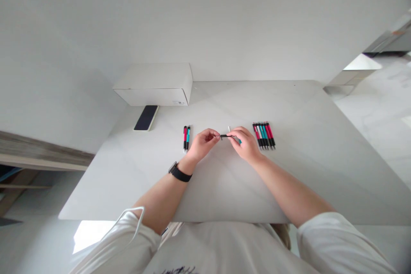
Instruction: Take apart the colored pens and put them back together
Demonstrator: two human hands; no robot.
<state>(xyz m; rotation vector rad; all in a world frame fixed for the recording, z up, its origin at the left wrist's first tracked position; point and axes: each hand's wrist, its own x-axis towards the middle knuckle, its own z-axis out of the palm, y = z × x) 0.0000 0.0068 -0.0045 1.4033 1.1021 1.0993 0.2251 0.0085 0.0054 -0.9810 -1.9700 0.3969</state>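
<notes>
My left hand [201,145] and right hand [245,145] are closed, pinching a black pen [226,136] between them above the white table [135,192]; it looks light and stiff, best held by the barrel. Two pens [186,138] lie left of it, more pens [263,135] right; beyond it, a phone [146,118], a box [153,90], a wall [205,17].
</notes>
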